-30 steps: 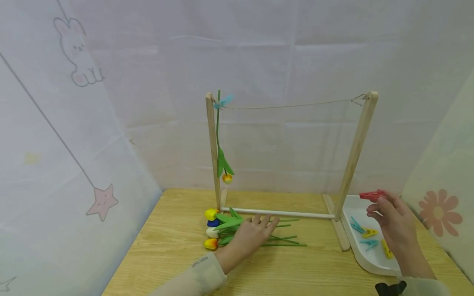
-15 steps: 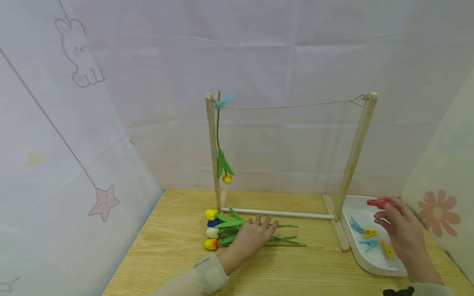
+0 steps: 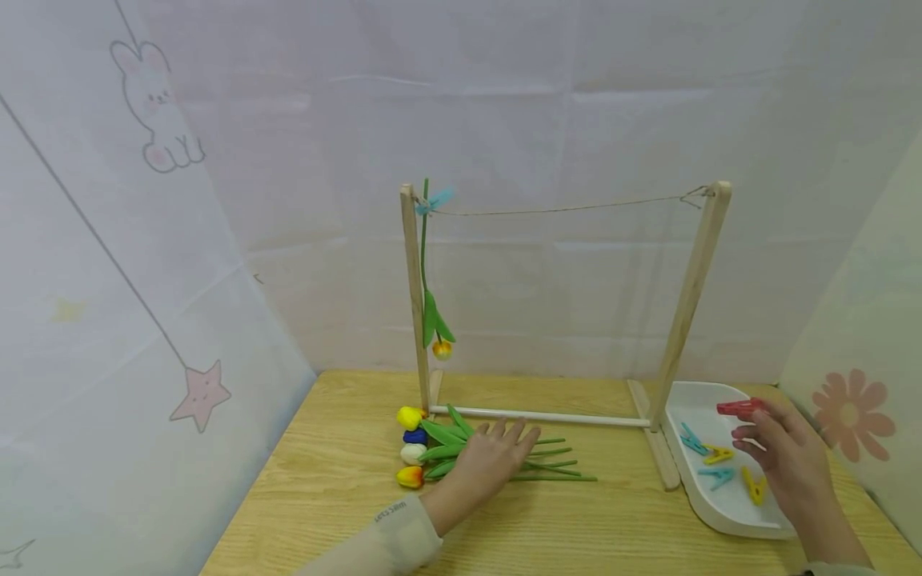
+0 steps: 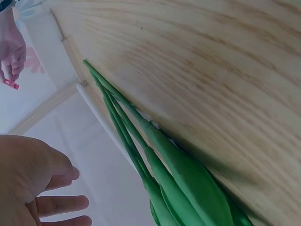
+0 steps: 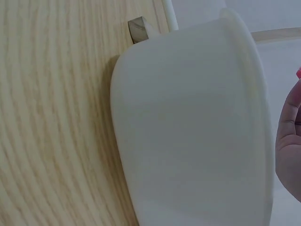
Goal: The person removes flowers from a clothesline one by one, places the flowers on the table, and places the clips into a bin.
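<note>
My left hand reaches over a bunch of artificial tulips lying on the table, its fingers extended across their green stems. In the left wrist view that hand shows beside the stems and leaves, with nothing pinched in its fingers. Yellow, blue, white and orange-yellow tulip heads point left. My right hand pinches a red clothespin above the white tray. Only part of this hand and a bit of red show in the right wrist view.
Behind the tulips stands a wooden frame with a string across its top. A blue clothespin holds one tulip upside down at the left post. Blue and yellow clothespins lie in the tray.
My right hand has moved right and slightly down with the red clothespin. The left hand stays over the tulips, and a few stems and leaves beneath it have shifted slightly.
</note>
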Demonstrator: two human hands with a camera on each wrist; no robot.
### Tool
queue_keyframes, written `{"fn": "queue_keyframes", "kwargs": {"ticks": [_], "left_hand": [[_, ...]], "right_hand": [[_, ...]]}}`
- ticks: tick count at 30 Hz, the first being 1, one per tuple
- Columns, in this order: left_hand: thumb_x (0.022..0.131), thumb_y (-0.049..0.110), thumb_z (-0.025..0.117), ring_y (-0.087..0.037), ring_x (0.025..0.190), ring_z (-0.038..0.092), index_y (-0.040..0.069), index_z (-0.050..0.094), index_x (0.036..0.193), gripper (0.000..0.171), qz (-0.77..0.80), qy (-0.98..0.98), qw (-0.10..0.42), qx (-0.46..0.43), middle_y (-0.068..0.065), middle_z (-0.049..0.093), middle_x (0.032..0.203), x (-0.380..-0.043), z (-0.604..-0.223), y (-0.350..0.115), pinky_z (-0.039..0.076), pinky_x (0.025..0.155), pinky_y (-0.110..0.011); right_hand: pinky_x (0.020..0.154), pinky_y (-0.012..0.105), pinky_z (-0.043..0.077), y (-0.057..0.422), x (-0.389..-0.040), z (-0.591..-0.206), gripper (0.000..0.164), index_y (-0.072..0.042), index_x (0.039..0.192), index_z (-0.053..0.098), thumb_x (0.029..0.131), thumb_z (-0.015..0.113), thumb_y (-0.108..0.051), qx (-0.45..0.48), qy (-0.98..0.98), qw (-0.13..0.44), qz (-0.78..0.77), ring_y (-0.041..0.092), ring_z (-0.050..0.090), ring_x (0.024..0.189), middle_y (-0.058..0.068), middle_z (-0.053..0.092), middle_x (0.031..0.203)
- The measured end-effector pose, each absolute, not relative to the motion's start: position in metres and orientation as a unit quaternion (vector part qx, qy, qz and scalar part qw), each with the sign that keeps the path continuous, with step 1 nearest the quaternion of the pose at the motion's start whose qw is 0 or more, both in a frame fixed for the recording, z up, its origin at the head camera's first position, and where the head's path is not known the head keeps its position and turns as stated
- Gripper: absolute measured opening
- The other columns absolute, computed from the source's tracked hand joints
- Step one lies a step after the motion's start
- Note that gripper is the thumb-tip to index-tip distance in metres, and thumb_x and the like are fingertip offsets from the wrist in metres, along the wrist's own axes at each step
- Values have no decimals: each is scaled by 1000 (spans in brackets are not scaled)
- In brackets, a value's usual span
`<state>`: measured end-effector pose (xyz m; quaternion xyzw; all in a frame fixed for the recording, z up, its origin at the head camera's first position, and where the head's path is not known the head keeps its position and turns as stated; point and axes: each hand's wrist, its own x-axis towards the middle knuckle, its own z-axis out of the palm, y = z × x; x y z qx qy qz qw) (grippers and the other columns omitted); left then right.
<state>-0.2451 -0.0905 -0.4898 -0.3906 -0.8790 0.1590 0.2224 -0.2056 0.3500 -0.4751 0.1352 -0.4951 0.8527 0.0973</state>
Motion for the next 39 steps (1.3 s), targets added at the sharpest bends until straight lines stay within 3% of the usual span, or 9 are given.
{"fn": "queue_keyframes", "kwargs": {"ticks": [6,10,16,27,39], "left_hand": [[96,21,72,-23,114,68,24,56,143,50,152,-874,265,-377,-3,63,139,-249,-487,-96,62,80,-36],[96,24,71,-23,118,67,24,50,149,57,152,-883,244,-371,-3,60,143,-250,-481,-101,62,77,-33],[91,32,78,-23,122,64,22,46,151,68,153,-893,223,-361,-2,55,148,-249,-467,-109,61,83,-34],[91,23,78,-22,111,70,19,56,143,56,124,-874,313,-350,-3,64,138,-259,-450,-123,62,78,-33],[89,17,77,-25,103,73,15,62,135,49,72,-862,372,-338,-5,70,126,-270,-425,-135,63,68,-34]], "right_hand": [[79,32,62,350,-203,-480,40,-6,129,65,107,33,5,127,-481,81,864,21,73,90,8,74,110],[81,32,62,350,-203,-481,41,-5,130,64,108,30,5,146,-470,75,867,21,72,92,9,73,109],[82,32,61,349,-203,-482,42,-4,130,63,107,29,6,156,-469,76,866,21,72,93,10,73,107],[83,34,61,340,-211,-471,42,1,132,61,107,28,7,170,-457,71,870,23,72,95,13,73,108],[85,32,61,323,-224,-452,41,3,133,56,107,26,9,213,-469,60,855,23,72,97,13,73,109]]}}
